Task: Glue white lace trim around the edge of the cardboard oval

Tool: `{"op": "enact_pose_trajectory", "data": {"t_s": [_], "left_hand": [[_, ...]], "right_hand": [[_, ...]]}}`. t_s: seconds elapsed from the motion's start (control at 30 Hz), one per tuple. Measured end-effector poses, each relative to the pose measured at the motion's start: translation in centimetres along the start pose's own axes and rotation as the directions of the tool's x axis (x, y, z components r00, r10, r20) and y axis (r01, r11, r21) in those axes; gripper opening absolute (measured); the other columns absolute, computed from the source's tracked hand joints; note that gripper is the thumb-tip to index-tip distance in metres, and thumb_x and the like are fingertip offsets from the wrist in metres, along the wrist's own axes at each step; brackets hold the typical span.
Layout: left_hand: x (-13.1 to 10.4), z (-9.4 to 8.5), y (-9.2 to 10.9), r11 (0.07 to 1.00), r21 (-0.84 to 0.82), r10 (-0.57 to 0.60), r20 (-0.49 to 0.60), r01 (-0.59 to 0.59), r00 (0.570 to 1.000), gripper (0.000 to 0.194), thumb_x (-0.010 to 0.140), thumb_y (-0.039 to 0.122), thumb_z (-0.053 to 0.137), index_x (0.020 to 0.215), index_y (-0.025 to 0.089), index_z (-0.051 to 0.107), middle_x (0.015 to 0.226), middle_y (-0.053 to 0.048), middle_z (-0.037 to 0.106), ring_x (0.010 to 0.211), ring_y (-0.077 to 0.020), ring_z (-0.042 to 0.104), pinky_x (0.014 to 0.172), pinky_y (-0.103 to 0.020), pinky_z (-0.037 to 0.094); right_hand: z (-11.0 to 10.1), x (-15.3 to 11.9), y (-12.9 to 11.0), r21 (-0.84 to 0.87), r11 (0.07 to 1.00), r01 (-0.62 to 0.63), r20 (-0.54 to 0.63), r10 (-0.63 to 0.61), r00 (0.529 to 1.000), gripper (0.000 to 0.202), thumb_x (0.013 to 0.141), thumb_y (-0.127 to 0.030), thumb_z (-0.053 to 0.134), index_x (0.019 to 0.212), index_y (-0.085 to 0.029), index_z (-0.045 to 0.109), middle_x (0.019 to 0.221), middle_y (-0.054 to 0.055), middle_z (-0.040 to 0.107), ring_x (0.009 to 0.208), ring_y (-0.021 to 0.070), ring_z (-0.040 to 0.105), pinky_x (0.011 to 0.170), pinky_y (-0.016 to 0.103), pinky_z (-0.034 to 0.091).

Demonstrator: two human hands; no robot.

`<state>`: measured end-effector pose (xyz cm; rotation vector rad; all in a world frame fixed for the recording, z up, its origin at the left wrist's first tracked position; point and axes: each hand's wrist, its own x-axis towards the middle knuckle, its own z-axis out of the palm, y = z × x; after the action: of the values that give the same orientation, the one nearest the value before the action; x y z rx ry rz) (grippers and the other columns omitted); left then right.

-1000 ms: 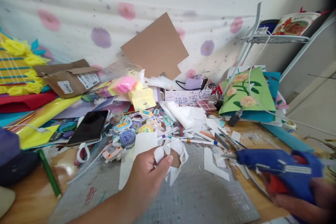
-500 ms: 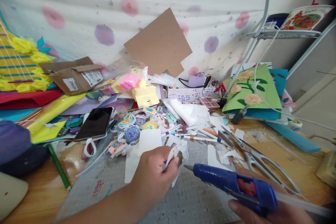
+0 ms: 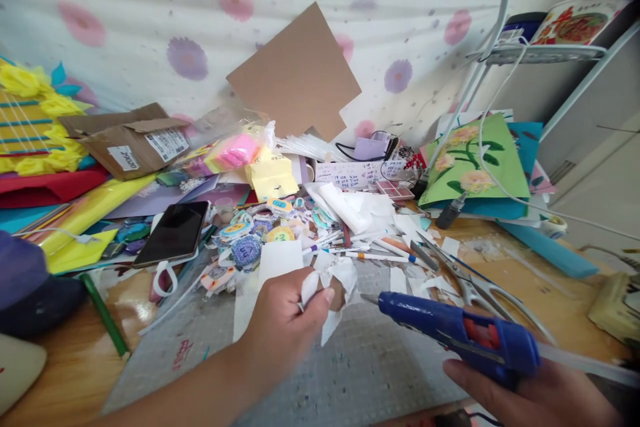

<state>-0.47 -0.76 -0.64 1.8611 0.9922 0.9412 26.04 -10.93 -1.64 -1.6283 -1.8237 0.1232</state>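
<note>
The left hand [image 3: 285, 320] reaches in from the lower edge, forearm slanting up and to the right, with thumb and fingers pinched on a crumpled white paper scrap [image 3: 330, 280] held just above the grey cutting mat [image 3: 350, 373]. The right hand [image 3: 530, 393] comes in at the lower right corner, its fingers wrapped around the grip of a blue glue gun [image 3: 455, 333]. The gun's long axis runs nearly level, tilted slightly upward to the left, and its metal tip points at the scrap, close to it but not touching.

Beyond the tip, scissors [image 3: 475, 287] lie flat on the wooden table [image 3: 70, 373], near pens and loose white paper offcuts. A dark phone [image 3: 173, 233] lies face up to the left, beside round printed stickers [image 3: 245, 250]. Farther back, an open cardboard box [image 3: 135, 143] leans on coloured paper sheets; what it holds cannot be seen. A wire shelf [image 3: 545, 53] at the upper right carries a printed bowl [image 3: 580, 17], its contents hidden.
</note>
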Motion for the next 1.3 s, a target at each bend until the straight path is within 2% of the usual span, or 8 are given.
{"op": "enact_pose_trajectory", "data": {"t_s": [0.1, 0.17, 0.33, 0.43, 0.77, 1.0, 1.23, 1.3], "left_hand": [[0.1, 0.0, 0.1, 0.995, -0.089, -0.048, 0.032, 0.050, 0.998, 0.027, 0.081, 0.029, 0.045, 0.057, 0.021, 0.036, 0.055, 0.005, 0.033, 0.054, -0.0107, 0.032, 0.052, -0.023, 0.030], [0.1, 0.0, 0.1, 0.991, -0.119, -0.047, 0.054, 0.053, 0.997, 0.028, 0.081, 0.029, 0.046, 0.057, 0.020, 0.036, 0.055, 0.005, 0.033, 0.054, -0.0108, 0.032, 0.052, -0.023, 0.030], [0.1, 0.0, 0.0, 0.990, -0.136, -0.021, 0.080, 0.032, 0.997, 0.026, 0.082, 0.028, 0.046, 0.057, 0.020, 0.038, 0.056, 0.004, 0.035, 0.055, -0.0112, 0.033, 0.054, -0.023, 0.031], [0.1, -0.1, 0.0, 0.990, -0.135, -0.029, 0.079, 0.040, 0.996, 0.026, 0.081, 0.026, 0.046, 0.057, 0.020, 0.038, 0.056, 0.004, 0.036, 0.055, -0.0110, 0.033, 0.054, -0.023, 0.031], [0.2, 0.1, -0.2, 0.964, -0.221, -0.129, 0.099, 0.148, 0.987, 0.027, 0.080, 0.029, 0.047, 0.057, 0.020, 0.035, 0.055, 0.006, 0.030, 0.053, -0.0099, 0.025, 0.050, -0.023, 0.026], [0.3, 0.2, -0.8, 0.931, -0.312, -0.142, 0.171, 0.190, 0.975, 0.029, 0.080, 0.032, 0.050, 0.057, 0.020, 0.036, 0.055, 0.007, 0.027, 0.053, -0.0095, 0.023, 0.051, -0.023, 0.025], [0.3, 0.2, -1.0, 0.898, -0.383, -0.150, 0.192, 0.215, 0.970, 0.028, 0.076, 0.034, 0.056, 0.057, 0.018, 0.044, 0.055, 0.006, 0.036, 0.054, -0.0093, 0.029, 0.052, -0.023, 0.028], [0.4, 0.3, -0.9, 0.857, -0.449, -0.180, 0.202, 0.254, 0.963, 0.028, 0.074, 0.033, 0.060, 0.056, 0.017, 0.046, 0.053, 0.006, 0.039, 0.052, -0.0091, 0.033, 0.052, -0.022, 0.031]], "right_hand": [[0.5, -0.8, -0.1, 0.136, 0.978, -0.160, 0.026, 0.158, 0.987, 0.020, 0.064, -0.038, 0.073, 0.080, -0.028, 0.069, 0.062, -0.002, 0.074, 0.050, 0.0207, 0.069, 0.044, 0.024, 0.059], [0.6, -0.9, -0.6, 0.158, 0.966, -0.204, 0.028, 0.202, 0.979, 0.021, 0.065, -0.041, 0.072, 0.081, -0.027, 0.069, 0.062, -0.002, 0.074, 0.050, 0.0208, 0.069, 0.043, 0.025, 0.058], [0.1, 0.3, -2.1, 0.028, 0.999, -0.017, 0.131, 0.013, 0.991, 0.007, 0.071, -0.033, 0.063, 0.067, -0.027, 0.065, 0.064, 0.001, 0.072, 0.054, 0.0208, 0.067, 0.045, 0.026, 0.055], [0.0, 1.0, -2.5, 0.008, 0.999, 0.034, 0.072, -0.034, 0.997, 0.003, 0.070, -0.030, 0.063, 0.069, -0.028, 0.064, 0.063, 0.001, 0.070, 0.056, 0.0212, 0.066, 0.048, 0.028, 0.055], [0.0, 1.5, -3.4, 0.004, 0.998, 0.062, 0.044, -0.062, 0.997, 0.017, 0.072, -0.038, 0.060, 0.058, -0.029, 0.059, 0.053, -0.001, 0.060, 0.049, 0.0190, 0.059, 0.045, 0.029, 0.047], [0.1, 1.5, -3.5, -0.093, 0.988, 0.121, -0.010, -0.122, 0.992, 0.023, 0.080, -0.040, 0.050, 0.063, -0.030, 0.061, 0.057, 0.000, 0.063, 0.054, 0.0209, 0.061, 0.049, 0.031, 0.050], [0.0, 1.1, -2.9, -0.044, 0.994, 0.103, -0.007, -0.103, 0.995, 0.016, 0.077, -0.039, 0.056, 0.069, -0.029, 0.064, 0.063, 0.001, 0.066, 0.059, 0.0211, 0.064, 0.054, 0.031, 0.053], [-0.2, 1.2, -2.5, 0.018, 0.999, 0.050, 0.028, -0.050, 0.998, 0.011, 0.074, -0.038, 0.062, 0.071, -0.029, 0.066, 0.065, 0.000, 0.068, 0.060, 0.0203, 0.065, 0.056, 0.029, 0.055]]}}
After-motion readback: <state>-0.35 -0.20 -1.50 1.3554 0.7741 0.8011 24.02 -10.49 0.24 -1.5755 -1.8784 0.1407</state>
